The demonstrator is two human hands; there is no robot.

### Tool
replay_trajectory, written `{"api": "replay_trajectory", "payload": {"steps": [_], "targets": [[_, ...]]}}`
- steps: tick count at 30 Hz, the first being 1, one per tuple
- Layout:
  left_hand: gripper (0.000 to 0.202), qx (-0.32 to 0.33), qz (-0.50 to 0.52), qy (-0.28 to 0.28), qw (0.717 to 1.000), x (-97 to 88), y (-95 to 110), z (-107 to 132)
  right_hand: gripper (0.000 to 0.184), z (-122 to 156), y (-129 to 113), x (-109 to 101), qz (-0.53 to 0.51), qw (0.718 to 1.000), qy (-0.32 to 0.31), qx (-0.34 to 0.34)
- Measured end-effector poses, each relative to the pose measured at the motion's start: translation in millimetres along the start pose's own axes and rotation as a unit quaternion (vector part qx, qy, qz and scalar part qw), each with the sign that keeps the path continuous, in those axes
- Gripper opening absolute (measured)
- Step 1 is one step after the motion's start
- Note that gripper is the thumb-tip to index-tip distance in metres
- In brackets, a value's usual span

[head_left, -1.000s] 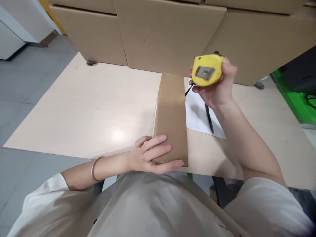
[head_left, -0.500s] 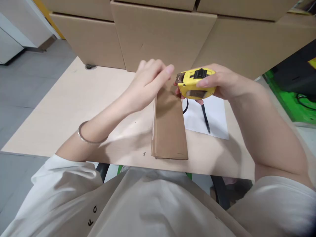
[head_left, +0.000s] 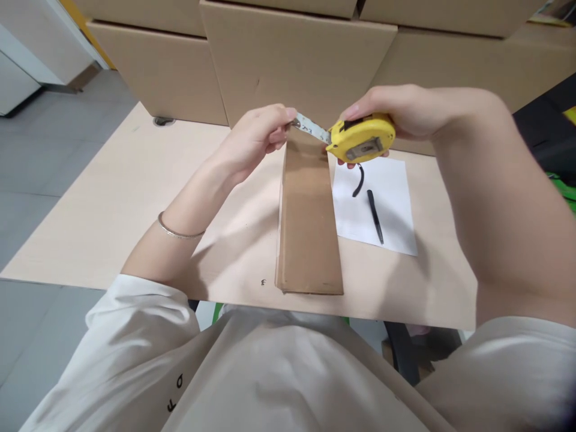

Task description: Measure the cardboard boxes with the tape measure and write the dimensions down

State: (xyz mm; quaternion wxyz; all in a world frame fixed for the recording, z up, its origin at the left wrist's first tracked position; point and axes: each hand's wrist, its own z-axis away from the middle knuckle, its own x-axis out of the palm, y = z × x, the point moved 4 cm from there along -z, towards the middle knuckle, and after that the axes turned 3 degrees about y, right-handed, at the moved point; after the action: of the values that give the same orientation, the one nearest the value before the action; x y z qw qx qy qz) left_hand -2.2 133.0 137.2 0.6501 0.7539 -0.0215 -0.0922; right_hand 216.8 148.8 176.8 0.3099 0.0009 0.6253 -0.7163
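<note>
My right hand (head_left: 396,111) grips a yellow tape measure (head_left: 362,138) held above the far end of a long flat cardboard box (head_left: 308,222). My left hand (head_left: 256,138) pinches the metal tip of the tape blade (head_left: 310,128), which is drawn out a short way to the left of the case. Both hands hover over the box without touching it. The box lies lengthwise on the light wooden table (head_left: 135,198), its near end at the table's front edge.
A white sheet of paper (head_left: 382,210) with a black pen (head_left: 374,216) lies right of the box. Large cardboard boxes (head_left: 297,54) are stacked along the table's far side. Grey floor shows at the left, something green at the right.
My left hand left the box's near end, rose to the tape measure and pulled the blade tip out. My right hand turned the case and moved it slightly left.
</note>
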Motion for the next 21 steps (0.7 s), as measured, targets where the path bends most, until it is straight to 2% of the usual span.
{"api": "replay_trajectory", "payload": {"steps": [2, 5, 9, 12, 15, 18, 21], "targets": [[0.038, -0.016, 0.045, 0.022, 0.999, -5.3, -7, -3, 0.052, -6, 9, -11, 0.083, 0.995, -0.026, 0.049], [0.038, -0.032, 0.088, 0.026, 0.995, -7.0, -18, -7, 0.043, -15, 18, -33, 0.073, 0.992, 0.028, 0.098], [0.037, -0.029, 0.041, 0.000, 0.999, -3.9, -34, -9, 0.043, -22, 26, -45, 0.103, 0.981, 0.043, 0.160], [0.039, -0.020, -0.010, -0.015, 1.000, -3.3, -42, -7, 0.044, -26, 29, -49, 0.115, 0.977, 0.038, 0.174], [0.034, -0.030, -0.040, 0.000, 0.999, -5.9, -49, -7, 0.044, -27, 32, -50, 0.107, 0.977, 0.022, 0.184], [0.019, -0.049, -0.022, 0.016, 0.998, -7.2, -55, -10, 0.043, -30, 31, -49, 0.107, 0.979, 0.008, 0.172], [0.017, -0.068, 0.010, -0.016, 0.997, -2.6, -61, -15, 0.038, -35, 26, -41, 0.084, 0.985, -0.003, 0.154]]}}
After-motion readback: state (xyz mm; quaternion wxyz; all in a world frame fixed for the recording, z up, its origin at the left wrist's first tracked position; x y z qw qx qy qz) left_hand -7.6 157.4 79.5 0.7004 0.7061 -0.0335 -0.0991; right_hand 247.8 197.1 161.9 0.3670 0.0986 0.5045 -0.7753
